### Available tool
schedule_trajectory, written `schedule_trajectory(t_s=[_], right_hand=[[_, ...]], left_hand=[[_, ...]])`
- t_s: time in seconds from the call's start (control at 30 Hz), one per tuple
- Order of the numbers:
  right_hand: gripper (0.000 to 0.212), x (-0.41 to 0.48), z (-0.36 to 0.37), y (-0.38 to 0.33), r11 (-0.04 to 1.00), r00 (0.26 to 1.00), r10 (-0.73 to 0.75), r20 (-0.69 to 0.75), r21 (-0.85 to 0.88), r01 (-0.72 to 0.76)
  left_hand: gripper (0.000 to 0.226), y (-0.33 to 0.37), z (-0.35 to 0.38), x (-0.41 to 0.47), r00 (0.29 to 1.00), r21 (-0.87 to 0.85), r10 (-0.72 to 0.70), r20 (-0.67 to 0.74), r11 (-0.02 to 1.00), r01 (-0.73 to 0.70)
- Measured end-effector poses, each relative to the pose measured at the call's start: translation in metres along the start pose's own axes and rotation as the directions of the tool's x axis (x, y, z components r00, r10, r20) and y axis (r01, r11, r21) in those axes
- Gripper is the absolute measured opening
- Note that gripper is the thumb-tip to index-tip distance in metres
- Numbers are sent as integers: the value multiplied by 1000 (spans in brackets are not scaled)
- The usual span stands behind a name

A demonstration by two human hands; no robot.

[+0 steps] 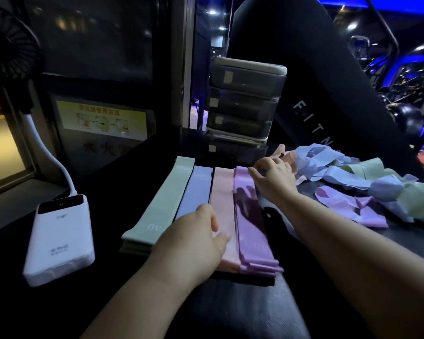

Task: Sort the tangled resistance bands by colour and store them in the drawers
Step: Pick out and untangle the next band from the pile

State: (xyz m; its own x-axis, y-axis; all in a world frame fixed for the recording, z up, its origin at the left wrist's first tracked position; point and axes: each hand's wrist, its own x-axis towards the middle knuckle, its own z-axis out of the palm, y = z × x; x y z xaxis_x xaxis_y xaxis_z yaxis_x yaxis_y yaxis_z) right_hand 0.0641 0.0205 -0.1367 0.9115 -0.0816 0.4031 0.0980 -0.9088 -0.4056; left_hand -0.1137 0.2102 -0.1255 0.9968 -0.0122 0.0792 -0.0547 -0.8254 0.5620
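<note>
Four flat stacks of bands are lying side by side on the dark table (230, 309), their long axes running near to far and leaning slightly right at the far ends: green stack (162, 199), blue stack (196, 189), pink stack (222, 192), purple stack (249, 228). The left hand (194, 238) is resting palm-down with relaxed fingers over the near part of the blue and pink stacks. The right hand (273, 177) is reaching far, its fingers curling and pinching the purple stack's far end. The tangled pile (367, 187) is sprawling just right of it, and the drawer unit (245, 101) is standing beyond. Bare tabletop is showing between the green stack and the power bank (59, 238) at left.
</note>
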Motion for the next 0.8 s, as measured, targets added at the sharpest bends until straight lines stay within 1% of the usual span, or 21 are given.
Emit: schedule_trajectory(t_s=[0.1,0.17,0.27,0.33,0.4,0.53,0.6,0.67,0.73,0.8], right_hand=[[26,-14,-19,23,999,999,36,-20,6,-36],[26,-22,-34,43,998,998,63,-13,-8,-63],[26,-31,-55,81,994,995,100,-6,-42,-100],[28,-38,-70,105,983,988,156,-2,-94,-155],[29,-44,-82,128,969,977,212,-17,-128,-212],[31,-54,-97,165,942,945,323,-52,-77,-326],[34,-56,-102,175,926,927,372,-42,-50,-374],[37,-55,-104,182,910,911,412,-32,-42,-413],[47,-53,-104,186,892,893,449,14,-58,-448],[59,-53,-104,188,880,875,474,100,-93,-466]], left_hand=[[27,13,-10,-10,991,127,-18,-131,991,34],[30,22,-18,-16,978,172,-25,-206,983,61],[27,42,-20,-19,972,174,-5,-236,984,47],[26,62,-9,-15,980,148,27,-196,989,3],[25,86,10,-5,990,102,74,-123,993,-62],[22,139,60,23,987,-5,156,26,988,-156],[24,162,85,39,981,-27,168,98,986,-166],[30,180,107,54,976,-24,161,148,987,-159],[37,193,124,68,977,-16,148,156,989,-148],[40,202,135,80,982,26,129,141,991,-134]])
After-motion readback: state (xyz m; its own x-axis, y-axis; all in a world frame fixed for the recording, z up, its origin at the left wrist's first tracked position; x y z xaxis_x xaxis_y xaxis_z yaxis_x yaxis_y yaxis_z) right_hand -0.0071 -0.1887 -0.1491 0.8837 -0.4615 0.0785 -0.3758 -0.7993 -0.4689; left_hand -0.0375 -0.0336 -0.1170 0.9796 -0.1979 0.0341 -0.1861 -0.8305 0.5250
